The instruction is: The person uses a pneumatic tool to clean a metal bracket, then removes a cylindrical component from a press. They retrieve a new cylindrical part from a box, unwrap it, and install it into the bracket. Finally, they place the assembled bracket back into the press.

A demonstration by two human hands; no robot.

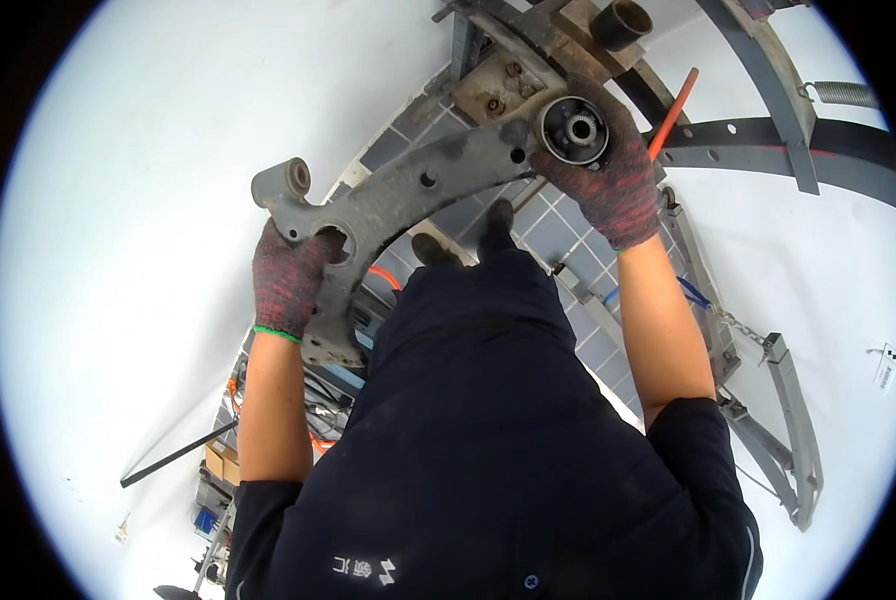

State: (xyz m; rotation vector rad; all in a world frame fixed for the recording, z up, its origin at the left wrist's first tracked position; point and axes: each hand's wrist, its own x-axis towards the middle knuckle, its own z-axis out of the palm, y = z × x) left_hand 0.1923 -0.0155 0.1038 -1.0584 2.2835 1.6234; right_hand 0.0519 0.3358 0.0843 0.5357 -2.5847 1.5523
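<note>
Both hands hold up a grey metal car control arm (398, 190), curved, with several holes along it. My left hand (296, 278), in a dark red and black knit glove with a green cuff, grips its left part, the thumb reaching into a large round hole. Above that hand juts a cylindrical bushing end (283, 183). At the other end sits a big round black rubber bushing (575, 131) with a metal centre sleeve. My right hand (613, 170), gloved alike, wraps around that end from the right; some fingers are hidden behind it.
A metal frame (568, 35) with a short dark tube (620, 24) stands just beyond the part. An orange-red handle (674, 112) sticks up right of my right hand. Farther right are curved grey beams (768, 135), a spring (845, 94) and a chain (738, 322). Grey tiles (558, 235) cover the floor.
</note>
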